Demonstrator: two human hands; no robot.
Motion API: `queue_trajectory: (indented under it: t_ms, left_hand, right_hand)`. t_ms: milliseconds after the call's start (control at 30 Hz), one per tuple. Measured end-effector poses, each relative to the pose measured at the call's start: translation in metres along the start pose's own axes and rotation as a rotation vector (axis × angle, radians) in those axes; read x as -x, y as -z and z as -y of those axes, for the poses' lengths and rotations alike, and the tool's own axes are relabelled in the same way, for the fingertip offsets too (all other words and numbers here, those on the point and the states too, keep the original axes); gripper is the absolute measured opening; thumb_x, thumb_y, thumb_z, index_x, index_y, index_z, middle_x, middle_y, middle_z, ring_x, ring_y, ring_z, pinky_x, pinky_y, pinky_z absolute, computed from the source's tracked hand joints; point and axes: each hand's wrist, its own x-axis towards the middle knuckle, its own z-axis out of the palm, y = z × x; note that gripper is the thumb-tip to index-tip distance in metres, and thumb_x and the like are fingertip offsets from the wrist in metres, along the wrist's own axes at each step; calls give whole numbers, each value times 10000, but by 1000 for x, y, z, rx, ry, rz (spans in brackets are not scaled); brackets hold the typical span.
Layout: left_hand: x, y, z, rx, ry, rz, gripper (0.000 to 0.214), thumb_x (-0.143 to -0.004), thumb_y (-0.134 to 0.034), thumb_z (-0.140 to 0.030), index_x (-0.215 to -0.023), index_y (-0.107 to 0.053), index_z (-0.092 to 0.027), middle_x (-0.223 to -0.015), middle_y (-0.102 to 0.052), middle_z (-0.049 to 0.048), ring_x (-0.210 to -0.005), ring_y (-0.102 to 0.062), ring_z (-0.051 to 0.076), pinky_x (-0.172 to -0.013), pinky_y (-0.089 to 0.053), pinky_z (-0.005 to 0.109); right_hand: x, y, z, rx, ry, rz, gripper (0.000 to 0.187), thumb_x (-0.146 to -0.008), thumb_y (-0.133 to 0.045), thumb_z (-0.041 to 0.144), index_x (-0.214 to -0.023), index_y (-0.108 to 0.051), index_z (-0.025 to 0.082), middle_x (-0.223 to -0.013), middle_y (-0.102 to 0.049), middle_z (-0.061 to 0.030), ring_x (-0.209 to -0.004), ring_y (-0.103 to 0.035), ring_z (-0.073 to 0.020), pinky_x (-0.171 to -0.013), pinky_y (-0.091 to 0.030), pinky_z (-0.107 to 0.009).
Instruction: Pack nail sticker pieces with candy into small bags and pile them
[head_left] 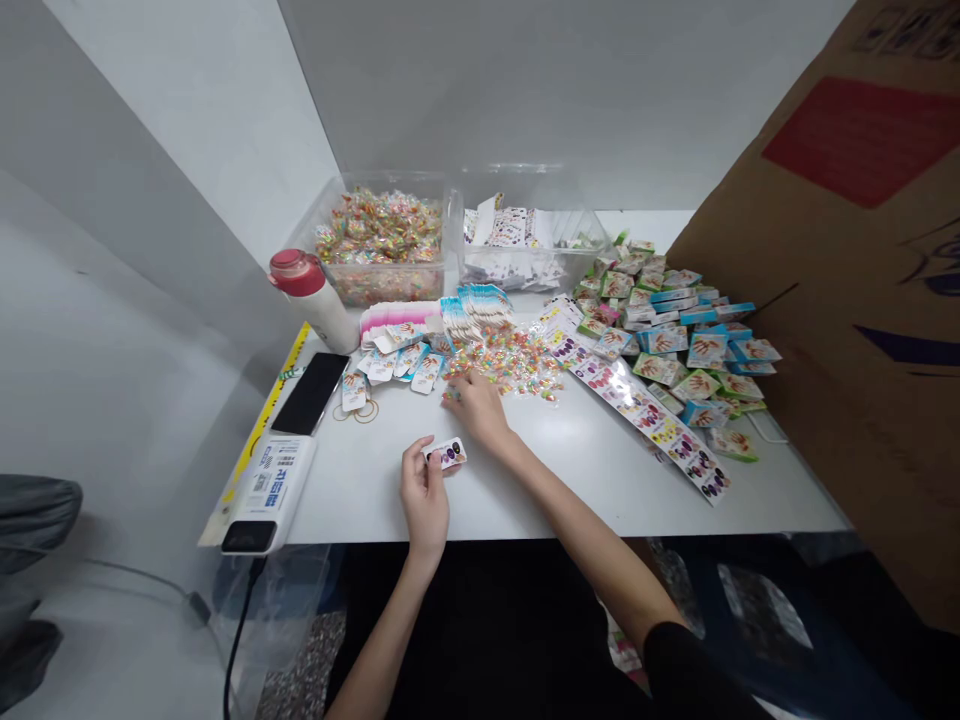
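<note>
My left hand (424,492) is closed round a small card (447,454) printed with dark oval nail designs, held just above the front of the white table (360,500). My right hand (477,408) reaches to the near left edge of a pile of small colourful clear packets (517,358). Its fingertips touch the pile, and whatever lies between them is hidden. Left of this hand lie several small flat blue-and-white boxes (409,362). Behind them stand rows of pink-edged cartons (397,318) and blue-edged cartons (476,308).
Strips of printed nail cards (645,405) lie right of the pile, beside a heap of small boxes (675,340). Two clear bins (390,270) stand behind. At left are a bottle (315,300), a phone (311,393) and a white device (270,490). A large carton (840,300) borders the right.
</note>
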Motion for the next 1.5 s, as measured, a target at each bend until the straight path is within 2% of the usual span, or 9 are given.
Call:
queue_trajectory:
  t_ms: [200, 333, 567, 667, 800, 933, 1067, 1300, 1500]
  left_hand:
    - [-1, 1, 0, 29, 41, 7, 379, -870, -603, -403, -1139, -563, -138, -888, -695, 70, -836, -709, 208, -773, -592, 340]
    - [-3, -1, -1, 57, 74, 19, 336, -861, -619, -399, -1055, -617, -125, -1026, -707, 121, -927, -702, 234, -817, -580, 350]
    - [10, -10, -19, 186, 124, 126, 260, -868, -632, -343, -1027, -624, -138, -1037, -732, 115, -970, -697, 238, -884, -555, 389]
    - [15, -15, -28, 251, 145, 217, 228, -873, -626, -325, -1013, -626, -145, -1032, -737, 108, -980, -693, 240, -902, -542, 409]
    - [8, -15, -38, -45, 13, 337, 227, -907, -556, -330, -998, -669, -155, -999, -735, 95, -929, -692, 213, -838, -545, 335]
    - [-21, -17, -42, -328, -153, 329, 224, -854, -612, -346, -800, -714, -155, -817, -709, 63, -785, -660, 190, -729, -507, 271]
    - [-72, -30, -37, -434, -241, 203, 257, -873, -558, -354, -829, -699, -144, -793, -703, 59, -722, -631, 185, -665, -483, 266]
    - [-160, -60, -38, -740, -445, 29, 276, -902, -460, -211, -1071, -670, -151, -1141, -615, 155, -1159, -496, 309, -1017, -322, 448]
    - [-180, -71, -38, -951, -531, 59, 427, -802, -669, -253, -1219, -600, -190, -1350, -435, 217, -1253, -334, 446, -996, -235, 580]
  right_hand:
    - [11, 17, 5, -194, -53, -41, 117, -756, -558, 89, -817, -600, 179, -841, -624, -50, -820, -572, -201, -785, -440, -330]
    - [47, 41, 12, -385, -108, -12, 193, -789, -629, 275, -950, -597, 175, -816, -653, -28, -702, -618, -163, -662, -495, -281]
    - [98, 49, 25, -584, -280, -34, 205, -704, -762, 353, -761, -664, 182, -878, -641, -44, -747, -595, -154, -671, -490, -269]
    - [100, 50, 22, -699, -352, -71, 320, -676, -782, 332, -949, -666, 211, -948, -617, -37, -794, -608, -164, -691, -507, -283]
    - [102, 57, 13, -775, -364, -26, 330, -693, -766, 323, -980, -679, 186, -828, -671, -37, -774, -630, -182, -742, -502, -314]
    - [108, 59, -2, -735, -392, -160, 217, -677, -769, 311, -802, -659, 173, -769, -674, -30, -736, -617, -182, -711, -476, -301]
    - [111, 55, -17, -686, -421, -263, 237, -676, -760, 316, -821, -638, 174, -731, -646, -12, -689, -583, -167, -672, -445, -285]
    - [111, 52, -25, -644, -410, -359, 274, -679, -745, 361, -839, -623, 175, -716, -632, -11, -655, -563, -167, -633, -443, -284]
    - [112, 53, -25, -657, -388, -356, 256, -698, -737, 357, -843, -618, 183, -741, -630, -6, -645, -560, -162, -633, -449, -286]
